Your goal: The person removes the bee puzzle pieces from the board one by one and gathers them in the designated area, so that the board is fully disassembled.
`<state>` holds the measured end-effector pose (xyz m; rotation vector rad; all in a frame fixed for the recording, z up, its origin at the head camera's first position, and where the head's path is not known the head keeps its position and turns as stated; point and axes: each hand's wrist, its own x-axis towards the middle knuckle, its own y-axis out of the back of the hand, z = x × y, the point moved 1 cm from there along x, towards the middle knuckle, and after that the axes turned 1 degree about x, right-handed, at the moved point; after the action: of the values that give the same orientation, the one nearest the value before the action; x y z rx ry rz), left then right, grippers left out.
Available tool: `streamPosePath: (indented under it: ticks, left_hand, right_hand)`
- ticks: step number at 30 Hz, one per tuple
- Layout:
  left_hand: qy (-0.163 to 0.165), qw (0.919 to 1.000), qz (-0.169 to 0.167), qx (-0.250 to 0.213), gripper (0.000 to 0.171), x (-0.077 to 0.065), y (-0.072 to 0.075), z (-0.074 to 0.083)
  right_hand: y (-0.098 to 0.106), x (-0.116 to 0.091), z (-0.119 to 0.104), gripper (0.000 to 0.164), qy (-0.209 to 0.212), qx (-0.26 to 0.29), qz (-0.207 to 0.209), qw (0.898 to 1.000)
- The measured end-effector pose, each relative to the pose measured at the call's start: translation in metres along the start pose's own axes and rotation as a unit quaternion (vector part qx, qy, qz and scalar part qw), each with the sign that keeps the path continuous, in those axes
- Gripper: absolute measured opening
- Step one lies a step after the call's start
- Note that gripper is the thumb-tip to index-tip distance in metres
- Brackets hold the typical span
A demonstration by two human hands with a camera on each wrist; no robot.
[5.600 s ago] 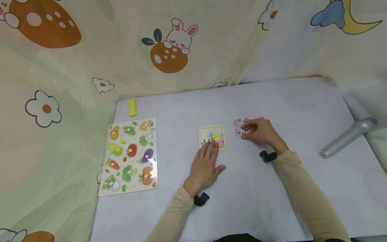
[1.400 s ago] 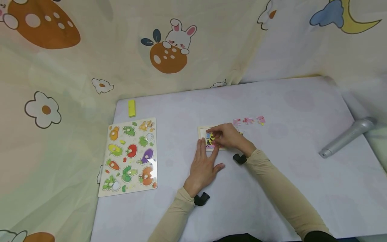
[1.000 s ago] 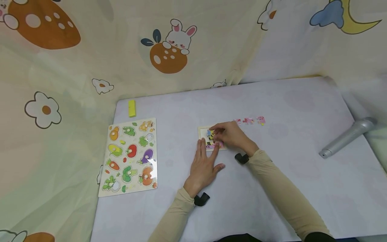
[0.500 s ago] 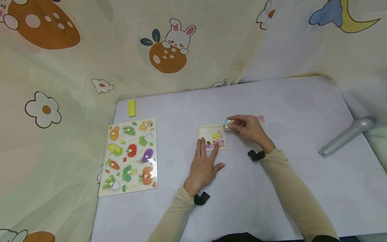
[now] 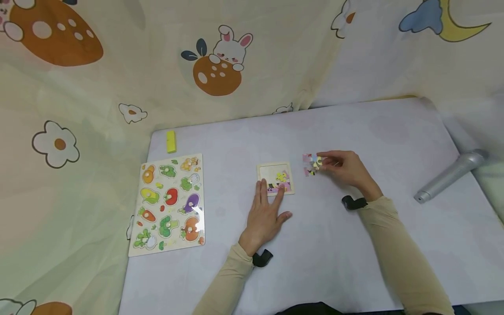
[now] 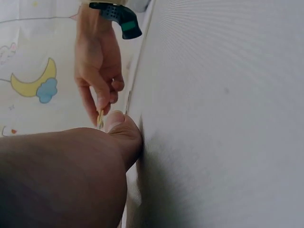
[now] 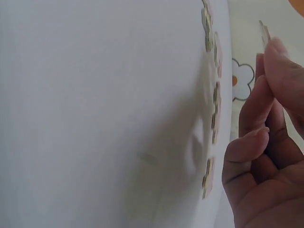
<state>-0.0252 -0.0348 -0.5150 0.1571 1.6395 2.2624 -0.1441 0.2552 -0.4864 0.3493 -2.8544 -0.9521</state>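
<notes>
My left hand (image 5: 265,221) lies with its fingers straight, fingertips on the near edge of a small square jigsaw board (image 5: 271,170). Inside the board, yellow, pink and black printed pieces (image 5: 281,177) fill the near right part; pale base shows elsewhere. To its right, my right hand (image 5: 348,168) pinches a thin jigsaw piece (image 5: 317,162) between thumb and fingers, above several loose pieces (image 5: 306,158). The right wrist view shows that piece (image 7: 264,32) on edge, raised off the table. In the left wrist view my left thumb (image 6: 124,130) is in front.
A vegetable peg-puzzle board (image 5: 181,175) lies at the left of the white table (image 5: 236,144). Behind it sits a yellow block (image 5: 171,141). A silver cylinder (image 5: 449,177) stands out over the right side. A printed curtain (image 5: 157,74) hangs behind the table.
My right hand has lifted the pinched jigsaw piece off the small board and carried it right, over the loose pieces. My left hand has stayed in place.
</notes>
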Motion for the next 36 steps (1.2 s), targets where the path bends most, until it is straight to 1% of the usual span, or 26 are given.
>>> streamPosePath:
  ticks: [2, 7, 14, 18, 23, 29, 36]
  left_hand:
    - [0.0, 1.0, 0.001, 0.0, 0.079, 0.0, 0.0, 0.0]
    - [0.006, 0.9999, -0.012, 0.0, 0.08, 0.0, 0.0, 0.0]
    - [-0.001, 1.0, 0.005, 0.007, 0.078, -0.001, 0.001, 0.0]
    - [0.001, 1.0, 0.001, 0.003, 0.078, 0.0, 0.0, 0.0]
    - [0.002, 1.0, -0.004, 0.0, 0.079, 0.0, -0.001, -0.001]
    - [0.0, 1.0, -0.004, 0.001, 0.079, 0.0, -0.003, -0.002]
    - [-0.002, 1.0, 0.001, -0.001, 0.08, 0.001, -0.003, -0.002]
  right_hand:
    - [0.005, -0.004, 0.003, 0.038, -0.001, -0.01, -0.001, 1.0]
    - [0.014, -0.012, 0.01, 0.037, -0.018, -0.029, -0.007, 0.999]
    - [0.02, -0.018, 0.018, 0.036, -0.047, -0.054, -0.033, 0.997]
    - [0.021, -0.019, 0.02, 0.036, -0.056, -0.061, -0.044, 0.996]
    - [0.021, -0.016, 0.02, 0.037, -0.058, -0.063, -0.051, 0.995]
    - [0.019, -0.011, 0.017, 0.039, -0.045, -0.088, -0.063, 0.993]
    - [0.019, -0.008, 0.017, 0.04, -0.048, -0.095, -0.063, 0.992]
